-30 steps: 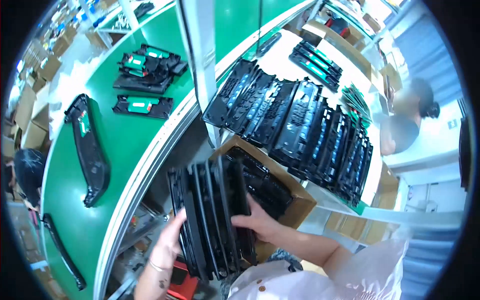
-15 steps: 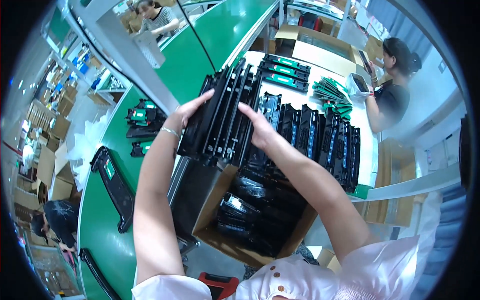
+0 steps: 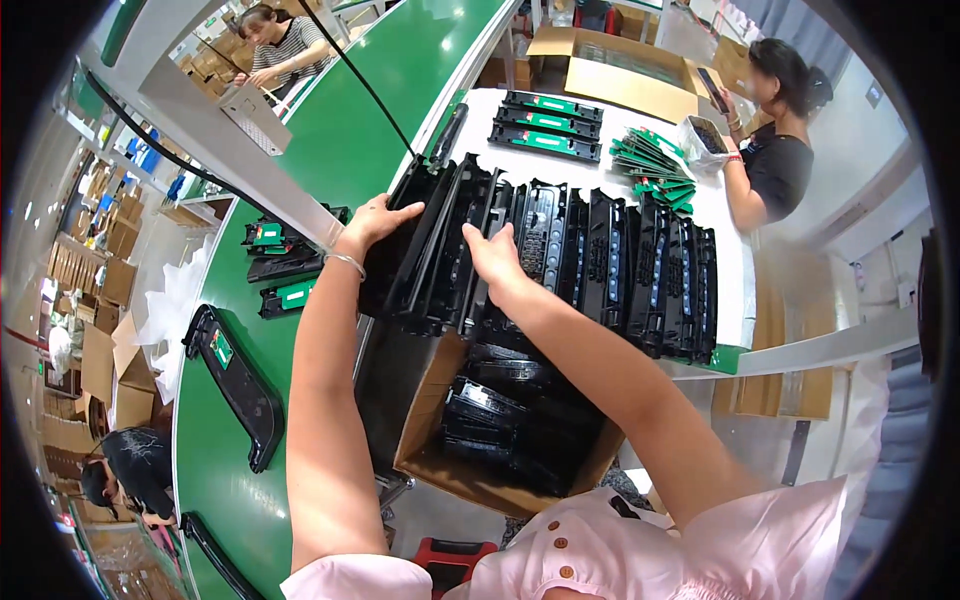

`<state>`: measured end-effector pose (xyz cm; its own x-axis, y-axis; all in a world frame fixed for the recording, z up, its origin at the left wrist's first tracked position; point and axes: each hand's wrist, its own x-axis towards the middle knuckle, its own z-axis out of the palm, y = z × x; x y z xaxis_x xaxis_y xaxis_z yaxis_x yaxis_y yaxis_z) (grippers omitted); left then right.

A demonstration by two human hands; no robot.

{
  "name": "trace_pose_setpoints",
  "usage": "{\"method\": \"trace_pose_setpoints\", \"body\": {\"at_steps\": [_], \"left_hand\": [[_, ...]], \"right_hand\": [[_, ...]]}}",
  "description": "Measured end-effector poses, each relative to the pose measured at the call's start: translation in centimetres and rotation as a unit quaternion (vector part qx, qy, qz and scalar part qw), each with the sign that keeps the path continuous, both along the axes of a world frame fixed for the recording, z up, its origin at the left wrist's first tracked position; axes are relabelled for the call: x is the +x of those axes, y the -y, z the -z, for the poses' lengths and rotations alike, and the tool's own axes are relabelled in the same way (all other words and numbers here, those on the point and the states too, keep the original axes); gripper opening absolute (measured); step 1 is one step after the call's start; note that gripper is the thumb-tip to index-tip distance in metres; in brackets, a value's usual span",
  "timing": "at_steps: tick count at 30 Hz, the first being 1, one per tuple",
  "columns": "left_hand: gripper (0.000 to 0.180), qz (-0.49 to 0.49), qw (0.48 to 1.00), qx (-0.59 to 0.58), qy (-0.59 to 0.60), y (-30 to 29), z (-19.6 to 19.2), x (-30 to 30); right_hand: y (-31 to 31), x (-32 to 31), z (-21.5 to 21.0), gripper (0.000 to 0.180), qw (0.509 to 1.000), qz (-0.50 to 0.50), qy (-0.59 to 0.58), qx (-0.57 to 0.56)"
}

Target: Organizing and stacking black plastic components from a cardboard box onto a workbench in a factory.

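Long black plastic panels (image 3: 432, 250) stand on edge, packed side by side and leaning slightly, at the near left end of a row. My left hand (image 3: 380, 222) clasps their outer left side, with its thumb stretched over the top. On the other side, my right hand (image 3: 497, 262) presses against the panels with thumb and forefinger raised; its other fingers are partly hidden. Between the two hands the group is squeezed together. To the right the row continues with several similar black panels (image 3: 610, 265) that show bluish round spots.
Below the row, an open cardboard box (image 3: 425, 440) holds more black parts. Green-labelled black panels (image 3: 545, 143) and fanned green strips (image 3: 650, 165) lie on the white tabletop (image 3: 735, 300). A curved black part (image 3: 235, 385) lies on the green bench (image 3: 215, 500). Co-workers (image 3: 785, 150) are nearby.
The panels between my hands have come down into line with the row and now lean less tightly together. My right hand has shifted slightly left and spread its thumb from its forefinger.
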<state>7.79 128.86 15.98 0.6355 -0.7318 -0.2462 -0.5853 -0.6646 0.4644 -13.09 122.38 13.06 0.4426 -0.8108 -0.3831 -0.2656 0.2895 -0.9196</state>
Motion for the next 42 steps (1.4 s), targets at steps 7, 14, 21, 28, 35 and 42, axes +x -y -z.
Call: {"method": "trace_pose_setpoints", "body": {"at_steps": [7,14,21,28,35,42], "left_hand": [[0.102,0.01,1.0,0.009,-0.008,1.2,-0.4,-1.1],[0.101,0.025,0.999,0.038,0.006,0.3,-0.4,-0.1],[0.068,0.04,0.98,-0.102,0.167,-0.3,1.7,-1.6],[0.048,0.073,0.988,-0.044,0.133,0.5,-0.3,-1.8],[0.051,0.02,0.984,0.044,0.172,0.3,0.2,-0.7],[0.062,-0.019,0.973,-0.072,0.22,-0.3,2.1,-5.3]], "right_hand": [[1.1,-1.2,2.5,0.063,0.955,0.003,-0.021,-0.297],[-1.7,-1.3,-1.2,0.058,0.849,-0.063,0.053,-0.523],[-3.2,0.1,-0.8,0.054,0.815,-0.128,-0.062,-0.562],[-3.0,0.0,-1.0,0.058,0.803,-0.132,-0.098,-0.573],[-4.5,1.5,-3.0,0.069,0.776,-0.205,-0.161,-0.575],[-4.2,0.1,-2.4,0.068,0.746,-0.237,-0.184,-0.595]]}}
